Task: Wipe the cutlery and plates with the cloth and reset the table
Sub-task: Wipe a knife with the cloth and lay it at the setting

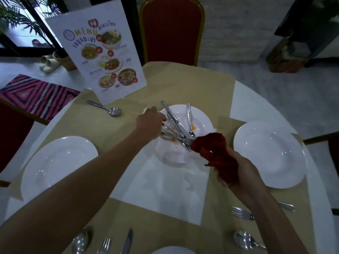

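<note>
Centre of worktop (183, 92): soiled plate (203, 118), orange smears on it, with a heap of cutlery (176, 123) lying across it.

Left hand (152, 119) is reaching in from the near left. Its fingers are curling over the handle ends and appear to be gripping one fork (174, 138) by its handle.

Right hand (238, 175) is clenching the bunched red cloth (214, 151). The cloth's far end is touching the fork tines at the plate's near right.

Step in hand, I judge: wiping the dirty cutlery, one piece at a time.

Clean-looking plates are sitting left (58, 162) and right (269, 153). Some cutlery is already laid out: a spoon (112, 111) far left and more pieces along the near edge.

The next move calls for lifting the fork clear of the heap, folding cloth around the tines and drawing it through.
</note>
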Demonstrator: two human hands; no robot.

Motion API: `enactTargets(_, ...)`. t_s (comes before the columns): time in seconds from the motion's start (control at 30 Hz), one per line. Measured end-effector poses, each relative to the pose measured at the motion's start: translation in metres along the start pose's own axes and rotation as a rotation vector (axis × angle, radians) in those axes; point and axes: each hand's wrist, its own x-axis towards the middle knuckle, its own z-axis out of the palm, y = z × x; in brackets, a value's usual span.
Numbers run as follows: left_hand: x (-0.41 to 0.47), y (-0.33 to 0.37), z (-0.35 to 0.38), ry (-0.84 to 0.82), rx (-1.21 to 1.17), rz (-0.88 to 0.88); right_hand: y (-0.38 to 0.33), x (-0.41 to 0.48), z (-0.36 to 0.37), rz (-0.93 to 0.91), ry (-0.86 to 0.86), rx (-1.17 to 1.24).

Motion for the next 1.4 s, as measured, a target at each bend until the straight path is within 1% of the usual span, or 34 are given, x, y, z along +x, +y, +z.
enactTargets(0.1,0.002,-0.001,0.003,-0.044,0.1,0.033,0.0,-0.002,-0.007,-0.026,-0.006,-0.017)
enactTargets(0.2,0.003,-0.002,0.004,-0.03,0.121,0.052,-0.002,-0.01,-0.005,-0.035,-0.036,0.001)
enactTargets(0.3,0.005,-0.007,0.001,-0.019,0.124,0.072,-0.002,-0.013,-0.005,-0.053,-0.084,-0.037)
enactTargets(0.43,0.001,-0.017,-0.009,-0.007,0.115,0.066,-0.001,-0.021,-0.009,-0.075,-0.158,-0.018)
enactTargets(0.5,-0.004,-0.021,-0.015,-0.016,0.149,0.063,-0.001,-0.026,-0.009,-0.092,-0.168,-0.026)
enactTargets(0.6,-0.016,-0.029,-0.024,-0.001,0.26,0.074,0.001,-0.03,-0.009,-0.043,-0.146,-0.027)
enactTargets(0.67,-0.03,-0.033,-0.03,0.025,0.26,0.022,0.004,-0.035,-0.008,-0.007,-0.132,0.019)
enactTargets(0.7,-0.04,-0.035,-0.033,0.024,0.197,-0.031,0.004,-0.037,-0.007,0.001,-0.147,0.044)
enactTargets(0.73,-0.052,-0.034,-0.037,0.014,0.062,-0.098,0.003,-0.042,-0.004,-0.003,-0.163,0.062)
enactTargets(0.8,-0.082,-0.028,-0.045,-0.04,-0.367,-0.262,0.005,-0.046,0.003,-0.011,-0.196,0.126)
enactTargets(0.83,-0.1,-0.02,-0.051,-0.042,-0.6,-0.322,0.008,-0.046,0.005,-0.006,-0.19,0.162)
enactTargets(0.87,-0.12,-0.008,-0.057,-0.03,-0.785,-0.358,0.01,-0.047,0.007,0.007,-0.186,0.188)
enactTargets(0.93,-0.161,0.022,-0.065,-0.028,-1.028,-0.4,0.016,-0.048,0.011,0.037,-0.256,0.212)
enactTargets(1.0,-0.199,0.052,-0.067,-0.045,-1.191,-0.41,0.022,-0.055,0.015,0.045,-0.345,0.174)
enactTargets(1.1,-0.24,0.085,-0.06,-0.029,-1.326,-0.457,0.03,-0.074,0.012,-0.063,-0.545,-0.003)
enactTargets(1.17,-0.262,0.1,-0.057,0.01,-1.346,-0.519,0.038,-0.087,0.001,-0.107,-0.696,-0.104)
enactTargets(1.2,-0.273,0.106,-0.058,0.028,-1.345,-0.539,0.042,-0.094,-0.004,-0.124,-0.724,-0.15)
enactTargets(1.27,-0.291,0.115,-0.062,0.05,-1.353,-0.545,0.048,-0.108,-0.011,-0.178,-0.675,-0.24)
enactTargets(1.4,-0.323,0.137,-0.067,0.042,-1.361,-0.508,0.049,-0.126,-0.016,-0.265,-0.492,-0.364)
